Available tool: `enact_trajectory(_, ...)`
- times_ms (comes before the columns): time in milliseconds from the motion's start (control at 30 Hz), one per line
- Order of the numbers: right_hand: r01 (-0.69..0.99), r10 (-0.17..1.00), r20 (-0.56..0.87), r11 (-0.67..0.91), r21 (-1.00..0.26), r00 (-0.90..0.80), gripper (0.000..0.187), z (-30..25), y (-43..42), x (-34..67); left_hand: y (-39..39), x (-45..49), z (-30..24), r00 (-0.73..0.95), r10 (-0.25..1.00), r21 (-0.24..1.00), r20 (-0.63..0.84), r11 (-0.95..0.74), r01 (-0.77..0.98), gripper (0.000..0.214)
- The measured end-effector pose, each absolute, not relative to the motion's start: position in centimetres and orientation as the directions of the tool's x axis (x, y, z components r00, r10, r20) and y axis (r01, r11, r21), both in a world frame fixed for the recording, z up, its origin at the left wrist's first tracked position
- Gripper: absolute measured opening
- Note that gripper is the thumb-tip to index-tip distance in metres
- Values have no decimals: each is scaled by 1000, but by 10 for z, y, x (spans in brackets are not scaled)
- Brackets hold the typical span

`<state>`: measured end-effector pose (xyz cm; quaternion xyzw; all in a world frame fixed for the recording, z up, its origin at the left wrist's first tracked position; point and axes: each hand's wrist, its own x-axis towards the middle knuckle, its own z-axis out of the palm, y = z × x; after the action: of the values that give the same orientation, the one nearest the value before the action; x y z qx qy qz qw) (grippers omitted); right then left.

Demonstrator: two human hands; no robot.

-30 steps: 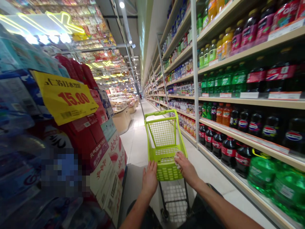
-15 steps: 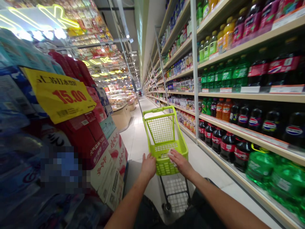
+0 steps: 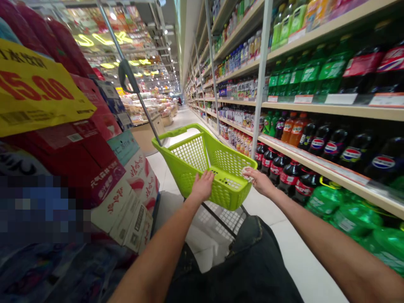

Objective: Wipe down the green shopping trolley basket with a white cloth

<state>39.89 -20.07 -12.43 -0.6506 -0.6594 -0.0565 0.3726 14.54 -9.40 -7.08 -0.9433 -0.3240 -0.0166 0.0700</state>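
A lime-green plastic shopping cart (image 3: 186, 179) stands in front of my legs, turned at an angle, with no goods visible in its basket. My left hand (image 3: 203, 186) lies against the basket's near side, fingers stretched toward the rim and apart from any held object. At the basket's right corner, my right hand (image 3: 260, 182) pinches a crumpled white wipe (image 3: 246, 173), pressed at the rim. Below the basket, a light wire-like lower rack (image 3: 217, 219) shows between dark frame bars. From the cart's handle side, a grey pole with a dark hook-shaped grip (image 3: 128, 75) rises to the upper left.
Shelves of bottled drinks (image 3: 331, 147) line the right side, with large green bottles (image 3: 356, 219) on the lowest level. Stacked drink cartons (image 3: 123, 206) under a yellow price sign (image 3: 38, 88) crowd the left. A tiled aisle (image 3: 186, 113) runs ahead between displays.
The cart has rotated, its handle end swinging left and its near corner right. My right hand has moved right and up with the wipe; my left hand has shifted slightly right and up.
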Motion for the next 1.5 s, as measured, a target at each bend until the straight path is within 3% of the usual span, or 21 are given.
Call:
enact_trajectory(100,893,817,561,148,-424,131,57,-126,-203,389,-68,149,-71,743,662,-99,99,-737,669,63)
enact_trajectory(233,865,737,650,190,-464,187,62,-134,-193,343,-59,157,-77,767,622,-114,159,-760,640,55)
enact_trajectory(333,873,663,721,212,-439,201,64,-135,-176,311,-61,166,-78,778,601,-103,183,-775,623,50)
enact_trajectory(467,905,669,719,164,-391,189,64,-139,-177,328,-43,150,-67,791,590,-97,166,-788,608,57)
enact_trajectory(567,915,670,704,92,-393,235,63,-145,-187,358,-23,118,-60,691,670,-136,270,-684,716,59)
enact_trajectory(700,909,621,735,87,-408,271,60,-139,-155,338,-18,104,-65,665,661,-114,347,-674,730,55)
enact_trajectory(867,907,712,701,322,-271,-43,59,-116,-89,273,-27,114,-64,692,647,-27,320,-724,689,54)
enact_trajectory(967,904,772,616,363,-224,-157,56,-113,-92,302,-21,93,-53,692,647,-27,320,-724,689,55)
enact_trajectory(1067,937,794,607,223,-270,-13,55,-123,-107,353,-12,60,-41,552,717,-28,425,-599,800,53)
enact_trajectory(1167,918,714,683,152,-367,155,57,-131,-96,344,-8,41,-34,512,727,-38,456,-560,828,52)
enact_trajectory(1233,876,708,695,249,-412,126,57,-123,-72,296,-8,39,-31,540,725,-36,428,-584,811,51)
enact_trajectory(1367,775,718,689,490,-401,-97,65,-96,-27,201,-10,30,-25,622,694,-8,362,-665,747,52)
enact_trajectory(1433,751,709,682,546,-371,-179,68,-92,-22,195,-9,11,-20,623,671,11,401,-684,730,52)
enact_trajectory(1500,768,715,674,533,-356,-185,67,-97,-27,213,-7,-12,-14,480,708,63,519,-591,804,51)
